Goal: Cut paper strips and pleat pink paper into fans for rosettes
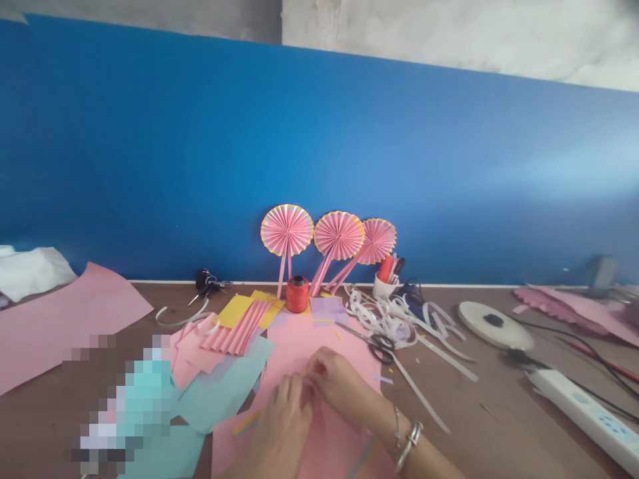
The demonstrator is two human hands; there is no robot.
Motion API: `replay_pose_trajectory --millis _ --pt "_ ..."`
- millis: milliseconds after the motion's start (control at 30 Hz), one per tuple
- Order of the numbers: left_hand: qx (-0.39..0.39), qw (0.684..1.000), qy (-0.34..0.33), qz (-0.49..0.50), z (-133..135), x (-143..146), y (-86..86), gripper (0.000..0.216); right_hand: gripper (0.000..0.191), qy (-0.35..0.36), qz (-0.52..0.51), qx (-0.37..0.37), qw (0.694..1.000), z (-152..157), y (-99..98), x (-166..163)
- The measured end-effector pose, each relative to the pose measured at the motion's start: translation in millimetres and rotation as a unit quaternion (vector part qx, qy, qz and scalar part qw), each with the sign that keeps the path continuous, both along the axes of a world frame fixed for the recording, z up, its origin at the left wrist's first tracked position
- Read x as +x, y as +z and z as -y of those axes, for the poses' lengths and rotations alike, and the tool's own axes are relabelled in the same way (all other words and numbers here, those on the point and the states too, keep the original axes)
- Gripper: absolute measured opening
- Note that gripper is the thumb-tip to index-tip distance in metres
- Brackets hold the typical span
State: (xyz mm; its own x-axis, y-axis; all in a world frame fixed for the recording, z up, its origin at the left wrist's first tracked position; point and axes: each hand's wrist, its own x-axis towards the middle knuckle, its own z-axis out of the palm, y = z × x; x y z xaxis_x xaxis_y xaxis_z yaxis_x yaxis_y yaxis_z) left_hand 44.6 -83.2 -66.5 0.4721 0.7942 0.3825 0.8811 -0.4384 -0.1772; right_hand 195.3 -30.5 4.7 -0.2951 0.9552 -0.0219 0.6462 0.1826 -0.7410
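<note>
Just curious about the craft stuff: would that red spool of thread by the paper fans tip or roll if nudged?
The red spool stands upright on its flat end and looks squat, so a light nudge would probably slide it. Knocked on its side, the round body would likely roll across the table.

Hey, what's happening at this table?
A person is working paper at a table. Their left hand and right hand meet, fingers bunched, on a pink sheet. Three pink paper fans lean on the blue wall behind a red thread spool; scissors lie nearby.
</note>
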Motion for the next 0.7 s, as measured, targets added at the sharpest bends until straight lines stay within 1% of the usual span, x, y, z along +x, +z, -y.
replay_pose_trajectory --millis 100,167,367,533,700 --pt "-0.006 1.000 0.004 -0.013 0 2 7.5 0.038 0.016 -0.031 0.009 -0.001 0.999 0 1.2 -1" --pt "0.004 1.000 0.013 -0.010 -1 4 6.5 0.037 0.016 -0.035 0.005 -0.011 0.999 1 3.8 -1" --pt "0.031 0.999 0.029 -0.006 -2 7 -3.2 0.038 0.014 -0.010 0.002 -0.029 1.000 6 11.8 -2" --pt "0.058 0.998 0.021 0.007 -3 5 -2.5 0.038 0.012 0.004 0.016 -0.013 1.000 9 9.8 -2" --pt "0.048 0.998 0.015 0.022 -2 5 -2.1 0.036 0.011 0.015 0.014 -0.029 0.999 13 14.6 -2"
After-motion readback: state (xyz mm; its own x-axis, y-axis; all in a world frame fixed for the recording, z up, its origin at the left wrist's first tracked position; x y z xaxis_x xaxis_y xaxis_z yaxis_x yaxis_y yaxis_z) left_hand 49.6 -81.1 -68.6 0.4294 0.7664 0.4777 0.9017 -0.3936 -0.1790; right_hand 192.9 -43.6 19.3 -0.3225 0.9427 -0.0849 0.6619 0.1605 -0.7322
